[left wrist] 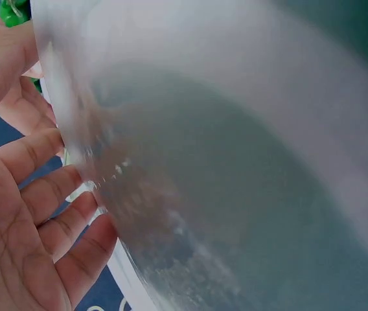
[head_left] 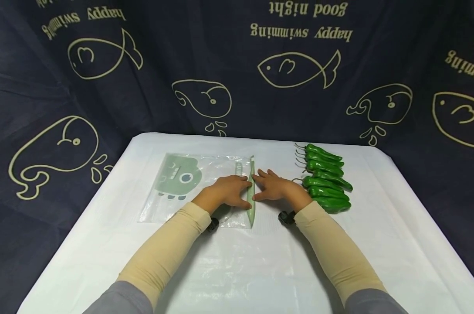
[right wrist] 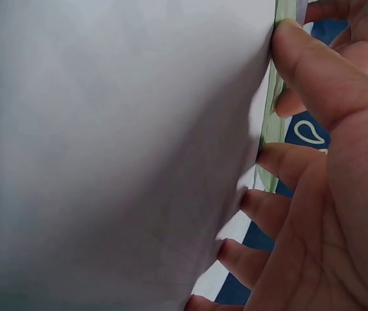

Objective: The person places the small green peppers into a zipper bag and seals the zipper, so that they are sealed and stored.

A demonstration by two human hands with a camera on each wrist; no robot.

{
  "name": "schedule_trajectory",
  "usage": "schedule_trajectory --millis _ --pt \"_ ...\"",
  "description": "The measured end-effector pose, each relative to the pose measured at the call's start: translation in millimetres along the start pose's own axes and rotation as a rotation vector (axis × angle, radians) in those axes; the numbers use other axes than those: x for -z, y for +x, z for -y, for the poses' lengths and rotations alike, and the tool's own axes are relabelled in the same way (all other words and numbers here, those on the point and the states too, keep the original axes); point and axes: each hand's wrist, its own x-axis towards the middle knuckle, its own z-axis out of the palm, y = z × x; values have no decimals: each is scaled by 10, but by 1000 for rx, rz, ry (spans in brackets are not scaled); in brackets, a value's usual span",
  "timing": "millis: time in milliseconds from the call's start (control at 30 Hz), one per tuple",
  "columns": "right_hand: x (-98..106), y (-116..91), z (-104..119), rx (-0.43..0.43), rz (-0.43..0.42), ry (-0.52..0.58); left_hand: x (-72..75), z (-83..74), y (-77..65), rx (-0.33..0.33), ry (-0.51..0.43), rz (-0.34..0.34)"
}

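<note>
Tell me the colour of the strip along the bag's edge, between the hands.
Light green; the strip shows best in the head view.

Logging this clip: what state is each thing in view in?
Clear printed bag: lying flat.
Green strip at the bag's edge: open or sealed, unclear.
Green peppers: lying side by side, outside the bag.
Left hand: fingers apart, at the strip.
Right hand: fingers apart, at the strip's other side.
Table: covered in white.
Dark cloth: hanging behind the table.

Hands [left wrist: 15,220] touching clear bag [left wrist: 145,39], green print [left wrist: 236,194], pepper [left wrist: 10,14] top left
</note>
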Motion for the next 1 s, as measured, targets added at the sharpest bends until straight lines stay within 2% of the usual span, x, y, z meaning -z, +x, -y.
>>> schedule_trajectory --millis 233,567,700,1000 --pt "-14 11 -6 -9 -8 -4 -47 40 17 -6 -5 -21" --pt "-1 -8 -8 11 -13 9 -67 70 -7 -86 57 -30" --pt "-10 -2 -14 14 -14 7 -66 66 -20 -109 43 -23" --pt "-18 7 -29 15 -9 -10 -47 32 -45 -112 18 -18"
